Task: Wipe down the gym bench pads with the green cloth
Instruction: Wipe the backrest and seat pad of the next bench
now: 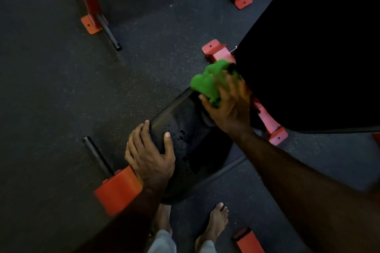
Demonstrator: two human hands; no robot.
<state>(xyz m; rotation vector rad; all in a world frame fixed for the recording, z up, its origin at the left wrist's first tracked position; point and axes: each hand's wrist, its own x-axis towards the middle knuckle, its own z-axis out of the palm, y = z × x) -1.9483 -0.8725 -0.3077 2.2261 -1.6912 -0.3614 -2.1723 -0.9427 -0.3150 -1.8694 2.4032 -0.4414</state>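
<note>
1. Two hands are on the small black seat pad (185,129): the left hand (149,154) clamps its near left edge, fingers curled over the side and thumb lying on the top face, while the right hand (228,104) works at the far end.
2. Bunched in the right hand is the green cloth (207,82), fingers curled over it and pressing it onto the pad's far corner, just where the seat pad meets the large black back pad (308,57).
3. Long axis: the seat pad runs from the person's bare feet (218,222) away and to the right, toward the back pad. Dark wet specks dot its middle and near part, between the two hands, so that stretch looks not yet wiped.
4. For the coming stroke, the unwiped surface lies toward the body and to the left of the cloth; I judge a pull along the long axis, back toward the left hand, would cover it.
5. Nearer to the back pad is the right hand, which already touches its lower edge, so it is the natural one to carry the cloth up there afterward.
6. Red frame feet (118,189) stand on the dark speckled rubber floor (61,88) around the pads.
</note>
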